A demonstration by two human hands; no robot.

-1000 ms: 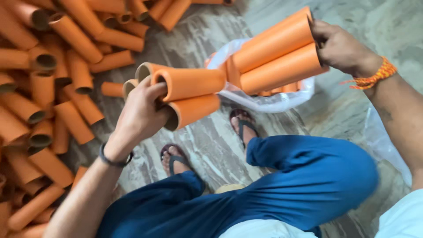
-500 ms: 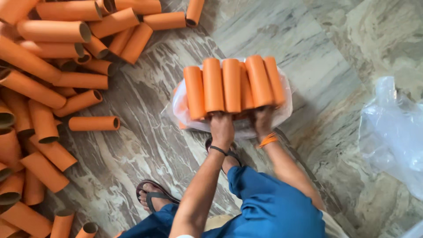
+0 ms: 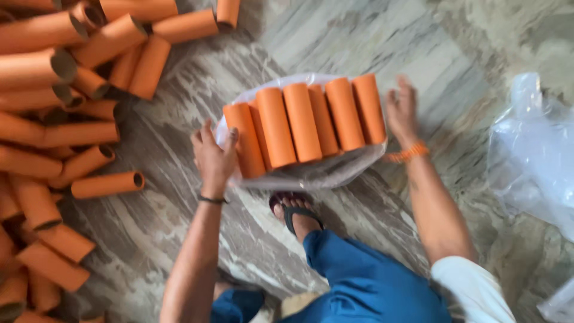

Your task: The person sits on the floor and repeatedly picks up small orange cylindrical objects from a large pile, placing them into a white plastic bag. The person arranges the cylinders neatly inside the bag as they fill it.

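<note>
Spreading loose, the fingers [image 3: 206,134] of the left hand [image 3: 212,158] hold nothing, just touching the end tube of a row of orange tubes [image 3: 302,122] lying on a clear plastic bag [image 3: 311,176] on the floor. The right hand [image 3: 402,113] hovers open beside the far tube. Steadying both ends evenly should keep the row tight. A pile of tubes [image 3: 66,107] crowds the left; another bag [image 3: 532,155] lies right.
</note>
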